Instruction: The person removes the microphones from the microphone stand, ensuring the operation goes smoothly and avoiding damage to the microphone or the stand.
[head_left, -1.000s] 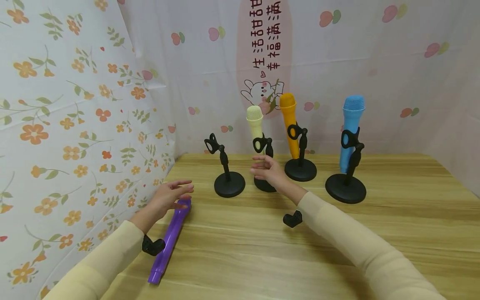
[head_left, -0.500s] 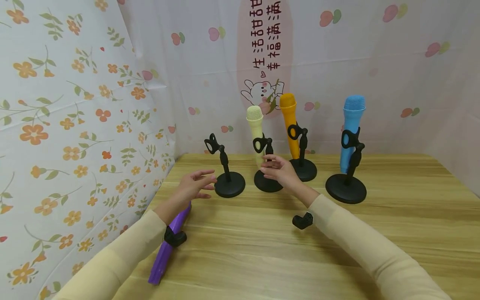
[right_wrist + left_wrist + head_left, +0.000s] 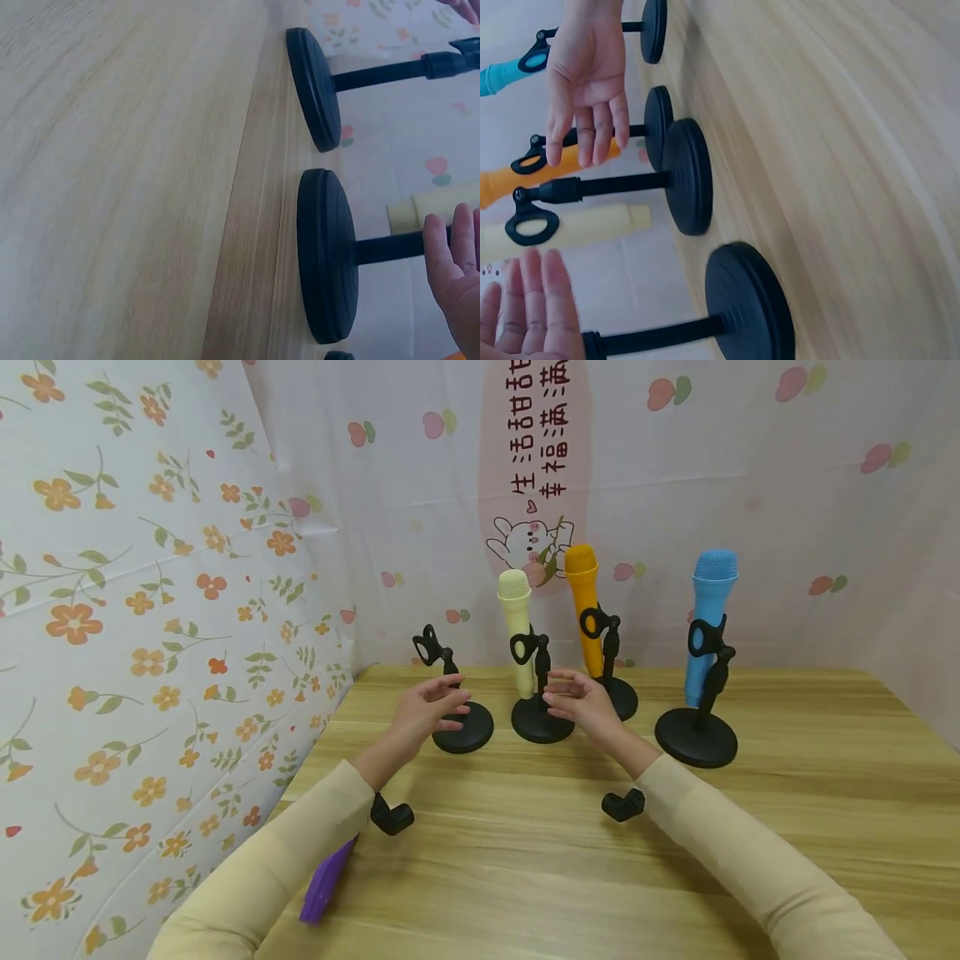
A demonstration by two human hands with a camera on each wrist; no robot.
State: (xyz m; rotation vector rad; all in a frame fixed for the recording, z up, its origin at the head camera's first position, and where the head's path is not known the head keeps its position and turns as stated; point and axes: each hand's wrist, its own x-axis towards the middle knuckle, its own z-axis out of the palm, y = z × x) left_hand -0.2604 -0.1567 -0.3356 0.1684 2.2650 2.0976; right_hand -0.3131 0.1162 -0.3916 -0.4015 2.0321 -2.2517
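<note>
cream microphone [image 3: 517, 631] centre | orange microphone [image 3: 583, 606] right of it | blue microphone [image 3: 705, 622] far right | purple microphone [image 3: 326, 885] lower left | black stands [image 3: 462, 727] | light wood-grain table [image 3: 787, 827] | orange-flower wall cloth [image 3: 135, 610] left | beige sleeves [image 3: 285, 868]

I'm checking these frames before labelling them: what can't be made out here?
- Purple microphone: head view, mostly hidden under the left sleeve.
- Empty stand: head view, its pole is partly covered by the left hand.
- Right hand: right wrist view, cut off by the frame edge.
- Blue microphone: left wrist view, cut off at the left edge.
</note>
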